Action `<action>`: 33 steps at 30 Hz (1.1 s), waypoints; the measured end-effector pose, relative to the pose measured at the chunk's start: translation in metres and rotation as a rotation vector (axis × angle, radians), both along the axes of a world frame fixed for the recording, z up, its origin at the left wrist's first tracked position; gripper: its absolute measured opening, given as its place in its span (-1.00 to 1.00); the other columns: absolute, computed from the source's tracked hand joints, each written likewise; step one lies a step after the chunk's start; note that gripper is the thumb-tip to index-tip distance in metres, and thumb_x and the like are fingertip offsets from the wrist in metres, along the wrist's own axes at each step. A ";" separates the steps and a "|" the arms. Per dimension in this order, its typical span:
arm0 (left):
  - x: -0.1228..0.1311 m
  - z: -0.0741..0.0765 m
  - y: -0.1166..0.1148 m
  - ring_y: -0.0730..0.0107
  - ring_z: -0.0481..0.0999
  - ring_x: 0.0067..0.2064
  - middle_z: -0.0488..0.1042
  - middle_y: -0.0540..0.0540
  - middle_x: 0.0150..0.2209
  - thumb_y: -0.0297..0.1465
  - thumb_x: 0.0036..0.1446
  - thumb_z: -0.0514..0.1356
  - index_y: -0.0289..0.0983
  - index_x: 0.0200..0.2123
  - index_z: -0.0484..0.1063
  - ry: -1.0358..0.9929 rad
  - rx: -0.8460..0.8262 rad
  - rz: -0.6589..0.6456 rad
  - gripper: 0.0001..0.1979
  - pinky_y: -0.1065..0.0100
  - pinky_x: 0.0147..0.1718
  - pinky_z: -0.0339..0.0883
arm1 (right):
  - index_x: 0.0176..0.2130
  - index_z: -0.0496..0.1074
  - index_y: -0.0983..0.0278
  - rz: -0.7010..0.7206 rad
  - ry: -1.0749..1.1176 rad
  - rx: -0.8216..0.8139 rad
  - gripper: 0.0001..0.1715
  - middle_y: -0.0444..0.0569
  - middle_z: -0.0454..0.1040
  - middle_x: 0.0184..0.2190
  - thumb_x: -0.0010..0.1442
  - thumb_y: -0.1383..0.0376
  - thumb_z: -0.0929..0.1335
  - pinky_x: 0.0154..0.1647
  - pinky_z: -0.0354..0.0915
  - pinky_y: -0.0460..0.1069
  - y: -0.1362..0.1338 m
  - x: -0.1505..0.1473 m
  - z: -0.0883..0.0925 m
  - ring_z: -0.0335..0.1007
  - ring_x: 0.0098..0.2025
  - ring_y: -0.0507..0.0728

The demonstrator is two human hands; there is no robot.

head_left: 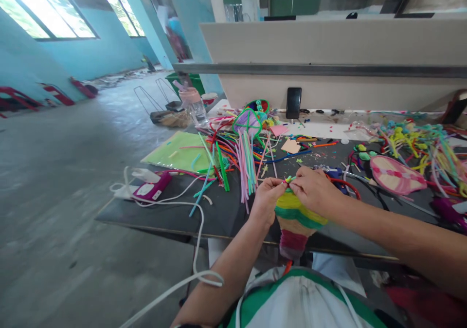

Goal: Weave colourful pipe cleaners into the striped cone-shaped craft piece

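Note:
In the head view, a striped pipe-cleaner craft (297,211) in yellow, green, tan, dark red and mauve hangs over the table's front edge, wider at the top than at the bottom. My left hand (268,196) pinches its top edge, thumb and fingertips pressed together. Against it, my right hand (315,187) is also closed on that edge from the right, covering part of the yellow band. A small green and pink bit (288,180) shows between the fingertips; its exact shape is hidden. Loose pastel pipe cleaners (247,165) lie just beyond my left hand.
Left on the dark table (219,221) sit a purple power strip (153,187) with a white cable, a green sheet (178,150) and a water bottle (193,104). A phone (294,102) leans on the back panel. At right lie a pink craft (397,173) and tangled pipe cleaners (419,140).

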State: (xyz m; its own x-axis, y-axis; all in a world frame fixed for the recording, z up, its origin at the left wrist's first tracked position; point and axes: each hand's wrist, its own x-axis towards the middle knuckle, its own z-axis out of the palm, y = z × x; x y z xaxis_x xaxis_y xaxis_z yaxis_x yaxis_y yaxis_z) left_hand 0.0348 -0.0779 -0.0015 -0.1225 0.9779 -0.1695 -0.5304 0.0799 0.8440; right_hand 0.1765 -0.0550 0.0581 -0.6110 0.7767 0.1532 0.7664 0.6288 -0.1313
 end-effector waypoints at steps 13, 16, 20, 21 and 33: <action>0.004 -0.005 0.003 0.52 0.42 -0.52 0.47 0.04 -0.56 -0.42 -0.27 0.41 -0.31 -0.47 0.36 0.087 0.045 0.042 -0.71 0.48 -0.49 0.22 | -0.36 0.54 0.26 -0.178 -0.067 -0.183 -0.79 0.05 0.47 -0.29 0.14 0.26 0.32 -0.32 0.15 0.00 0.014 -0.010 0.017 0.35 -0.33 0.13; 0.004 -0.005 0.004 0.54 0.39 -0.54 0.45 0.05 -0.57 -0.40 -0.27 0.41 -0.31 -0.48 0.35 0.124 0.041 0.049 -0.70 0.49 -0.52 0.20 | -0.34 0.53 0.27 -0.171 -0.087 -0.145 -0.77 0.07 0.47 -0.25 0.12 0.29 0.28 -0.33 0.19 0.02 0.012 -0.011 0.017 0.41 -0.29 0.18; 0.006 -0.003 0.003 0.57 0.37 -0.57 0.44 0.07 -0.59 -0.40 -0.25 0.40 -0.32 -0.48 0.34 0.162 0.043 0.069 -0.71 0.52 -0.55 0.18 | -0.35 0.53 0.23 -0.194 0.016 -0.208 -0.81 0.00 0.48 -0.25 0.05 0.30 0.30 -0.31 0.20 -0.04 0.017 -0.009 0.013 0.43 -0.25 0.14; 0.006 -0.003 0.002 0.57 0.37 -0.57 0.44 0.06 -0.59 -0.41 -0.25 0.40 -0.32 -0.48 0.34 0.165 0.042 0.066 -0.71 0.52 -0.55 0.18 | -0.36 0.53 0.23 -0.199 0.040 -0.228 -0.82 -0.02 0.49 -0.26 0.04 0.29 0.31 -0.30 0.20 -0.05 0.018 -0.008 0.012 0.43 -0.24 0.13; 0.006 -0.006 0.006 0.52 0.42 -0.52 0.48 0.03 -0.54 -0.42 -0.30 0.42 -0.31 -0.46 0.34 0.123 0.020 0.023 -0.66 0.49 -0.49 0.23 | -0.29 0.54 0.38 0.027 -0.336 -0.039 -0.65 0.19 0.50 -0.26 0.17 0.26 0.23 -0.19 0.14 0.18 0.013 -0.013 0.042 0.44 -0.22 0.29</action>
